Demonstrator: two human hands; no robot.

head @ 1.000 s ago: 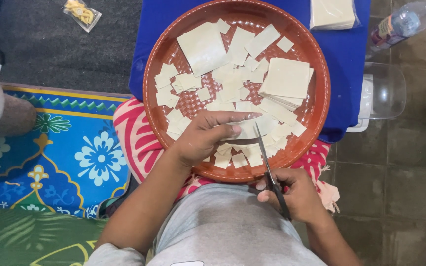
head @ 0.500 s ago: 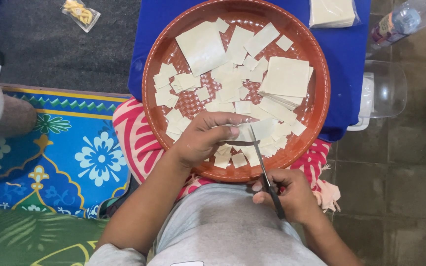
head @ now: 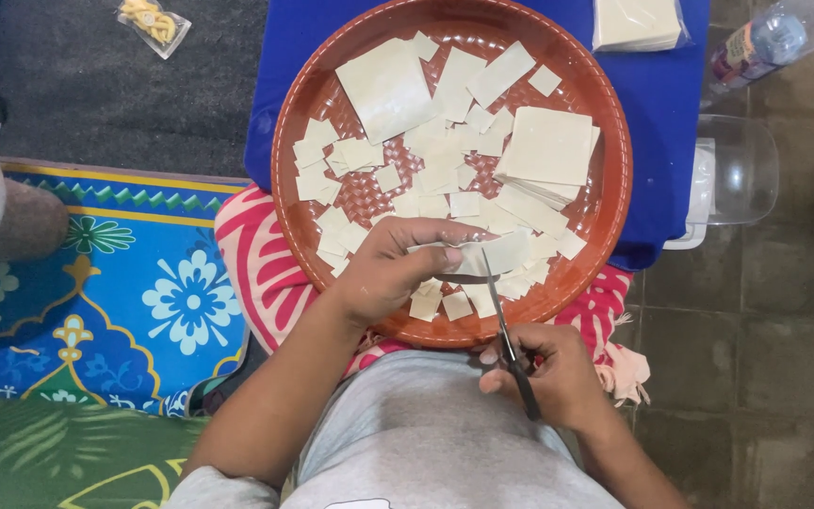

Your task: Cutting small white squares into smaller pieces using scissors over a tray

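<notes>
My left hand [head: 396, 271] pinches a pale dough strip [head: 501, 254] over the near rim of a round brown tray [head: 605, 203]. My right hand [head: 550, 377] grips a pair of scissors [head: 505, 332], whose blades point up into the strip close to my left thumb. The tray holds several cut pale squares [head: 431, 174], a large sheet [head: 386, 90] at the back and a stack of bigger squares [head: 546, 146] on the right. The tray rests on my lap, over pink patterned cloth [head: 256, 273].
A blue cloth [head: 661, 113] lies under the tray's far side, with a bag of pale sheets [head: 635, 23] on it. A plastic bottle [head: 763, 42] and a clear container [head: 732, 174] sit right on the tiled floor. A blue floral mat [head: 115, 283] lies left, a snack packet [head: 153, 23] behind.
The scissors and my right hand have shifted slightly left and up, their blades now closer to my left thumb on the strip. My left hand stays put.
</notes>
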